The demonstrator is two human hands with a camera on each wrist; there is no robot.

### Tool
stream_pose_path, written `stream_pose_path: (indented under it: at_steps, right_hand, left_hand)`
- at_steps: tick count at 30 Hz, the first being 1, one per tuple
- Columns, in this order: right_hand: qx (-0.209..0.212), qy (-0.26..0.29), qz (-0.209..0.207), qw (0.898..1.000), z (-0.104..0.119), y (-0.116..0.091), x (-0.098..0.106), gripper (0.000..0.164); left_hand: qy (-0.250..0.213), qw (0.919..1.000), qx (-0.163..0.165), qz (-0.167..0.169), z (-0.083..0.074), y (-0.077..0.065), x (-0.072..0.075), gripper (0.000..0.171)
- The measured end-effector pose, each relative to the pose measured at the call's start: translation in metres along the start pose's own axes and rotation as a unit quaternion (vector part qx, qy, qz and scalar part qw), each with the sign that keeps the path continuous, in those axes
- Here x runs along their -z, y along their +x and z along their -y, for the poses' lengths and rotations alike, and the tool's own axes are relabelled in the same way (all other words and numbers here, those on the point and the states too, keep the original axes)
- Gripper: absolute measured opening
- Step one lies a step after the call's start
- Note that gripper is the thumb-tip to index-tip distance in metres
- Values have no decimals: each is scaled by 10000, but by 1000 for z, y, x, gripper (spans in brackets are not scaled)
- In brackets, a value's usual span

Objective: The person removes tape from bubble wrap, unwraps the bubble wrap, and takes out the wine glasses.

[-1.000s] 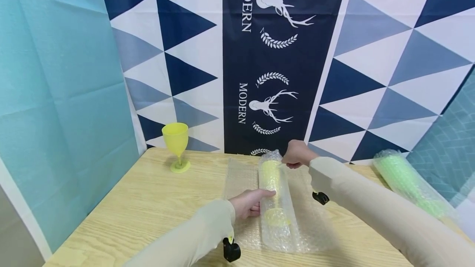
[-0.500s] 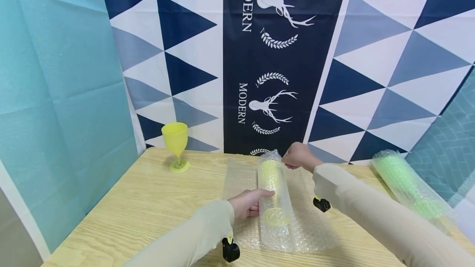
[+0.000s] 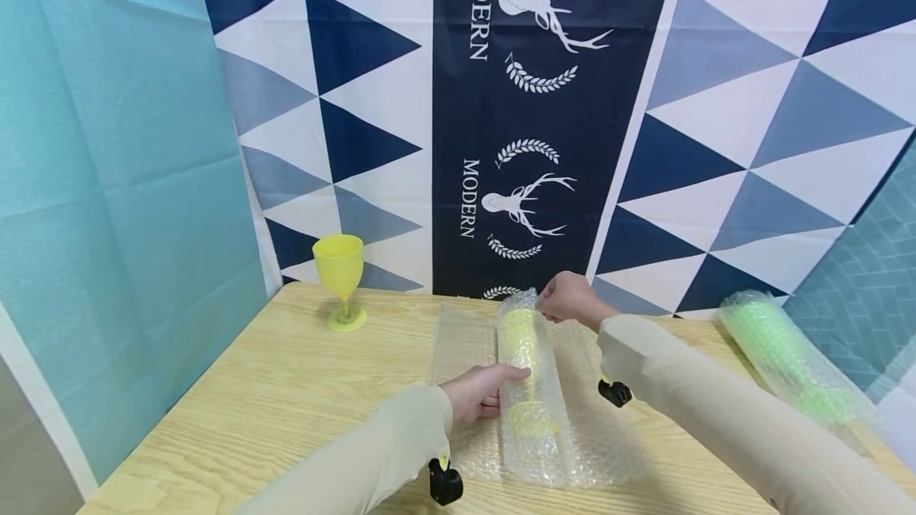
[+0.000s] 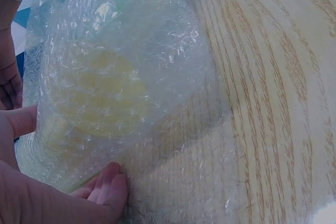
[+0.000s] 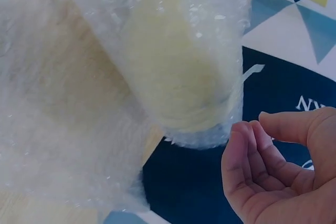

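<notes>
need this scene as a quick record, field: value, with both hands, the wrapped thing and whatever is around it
wrapped thing: yellow goblet rolled in clear bubble wrap, lying on its side, round foot at the near end
left hand: holds the roll, thumb on top, fingers curled at its side
right hand: curled at the roll's far end; whether it pinches anything is unclear
under the roll: spread sheet of clear bubble wrap
back left: bare yellow goblet, upright
far right: light-green item in clear bubble wrap
surface: pale wood-grain table
</notes>
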State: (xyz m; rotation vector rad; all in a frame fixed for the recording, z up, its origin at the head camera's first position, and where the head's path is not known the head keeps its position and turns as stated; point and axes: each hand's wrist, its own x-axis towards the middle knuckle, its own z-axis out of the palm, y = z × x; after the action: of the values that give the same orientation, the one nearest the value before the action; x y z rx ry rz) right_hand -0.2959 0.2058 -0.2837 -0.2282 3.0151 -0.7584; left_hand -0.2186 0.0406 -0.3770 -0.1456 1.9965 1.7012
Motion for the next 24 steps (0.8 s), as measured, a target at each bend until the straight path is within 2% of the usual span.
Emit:
stream_pose_path:
  at_steps: [4,10,13,16,21,24]
  right_hand:
    - [131,-259,-24,9996,10,4,-5,24]
    - [174,-1077,-55,9940,24,9,-19,41]
    - [274,-1348,-177,9903,32,11,-26,37]
    - [205,-1324,-350,9904,39,11,-32,27]
    - [-9,-1344,-432,9900,47,13,-38,33]
    - [-43,-1481,-403,9881,50,14,-41,25]
  left_hand:
    - [-18,10000,42,11,-1,-1,1,49]
    - [-72,10000,12,48,0,0,0,45]
    - [-127,9999,-65,30,3,1,1,48]
    - [-194,9997,-112,13,3,1,0,54]
    - [-244,9996,-135,44,2,1,1,56]
    - [-231,9997,-117,53,2,2,1,53]
